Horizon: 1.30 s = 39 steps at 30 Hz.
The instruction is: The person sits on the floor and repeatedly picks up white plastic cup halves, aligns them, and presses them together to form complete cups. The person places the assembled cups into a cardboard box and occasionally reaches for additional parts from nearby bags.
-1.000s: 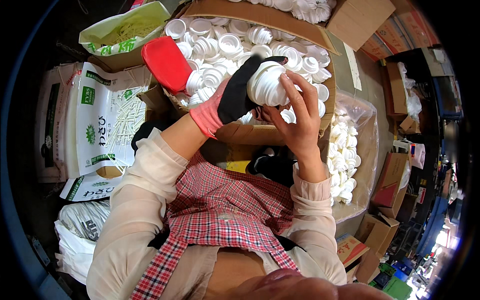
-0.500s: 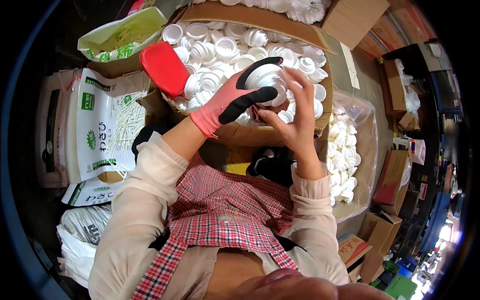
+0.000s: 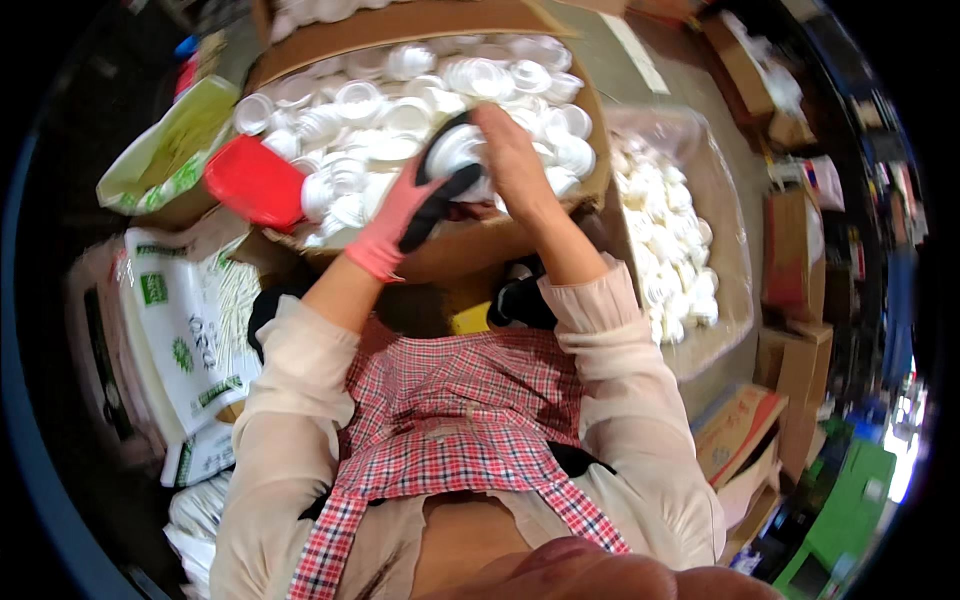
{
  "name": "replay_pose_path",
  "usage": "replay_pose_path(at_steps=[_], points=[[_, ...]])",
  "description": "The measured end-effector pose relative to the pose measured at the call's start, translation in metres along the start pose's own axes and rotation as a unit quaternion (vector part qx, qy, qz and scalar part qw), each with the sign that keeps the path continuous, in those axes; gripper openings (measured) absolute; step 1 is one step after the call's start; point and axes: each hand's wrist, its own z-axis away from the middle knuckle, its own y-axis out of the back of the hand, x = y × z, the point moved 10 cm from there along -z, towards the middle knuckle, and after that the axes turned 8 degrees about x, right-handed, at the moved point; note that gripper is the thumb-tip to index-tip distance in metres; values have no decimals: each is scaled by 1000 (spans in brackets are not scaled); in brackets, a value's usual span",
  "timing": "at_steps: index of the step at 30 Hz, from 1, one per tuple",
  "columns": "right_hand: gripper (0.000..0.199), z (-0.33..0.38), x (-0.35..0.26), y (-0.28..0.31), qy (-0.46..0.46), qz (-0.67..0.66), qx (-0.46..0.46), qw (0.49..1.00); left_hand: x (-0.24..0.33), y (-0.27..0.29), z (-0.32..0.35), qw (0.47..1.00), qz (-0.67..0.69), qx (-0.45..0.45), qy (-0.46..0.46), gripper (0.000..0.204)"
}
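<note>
My left hand [image 3: 415, 200], in a pink glove with black-coated fingers, is closed round a few white plastic lids [image 3: 456, 150] that look stacked together. My bare right hand [image 3: 514, 160] presses against their right side, its fingertips blurred and partly hidden. Both hands are over the near part of a cardboard box [image 3: 440, 250] heaped with similar white round lids [image 3: 405, 115]. A dark reddish bit shows between my hands under the held lids, too blurred to name. To the left of my gloved hand, a red plastic container [image 3: 255, 183] rests at the box's left edge.
On the left are a green-and-white bag [image 3: 165, 150] of pale thin pieces and a printed white sack [image 3: 180, 320] with white sticks on it. At right stands a plastic-lined carton [image 3: 715, 270] of white pieces. Several cardboard boxes [image 3: 795, 255] line the far right.
The view has shifted, so the box and hands sit further left and blurred. My right hand has turned more edge-on and come in closer against the held lids. The left hand keeps its grip.
</note>
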Motion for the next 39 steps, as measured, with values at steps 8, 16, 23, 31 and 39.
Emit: replay_pose_path(at_steps=[8, 16, 23, 31, 39], points=[[53, -48, 80, 319, 58, 560, 251, 788, 65, 94, -27, 980, -83, 109, -146, 40], [33, 15, 27, -21, 321, 303, -177, 880, 57, 143, -35, 953, -199, 170, -155, 28], [72, 56, 87, -145, 318, 500, -256, 764, 83, 150, -4, 865, -419, 224, -160, 37], [49, 39, 19, -144, 368, 473, -161, 784, 122, 303, 50, 623, -614, 484, -31, 49], [31, 81, 11, -277, 267, 115, -333, 897, 94, 350, 11, 815, -387, 386, -191, 59]])
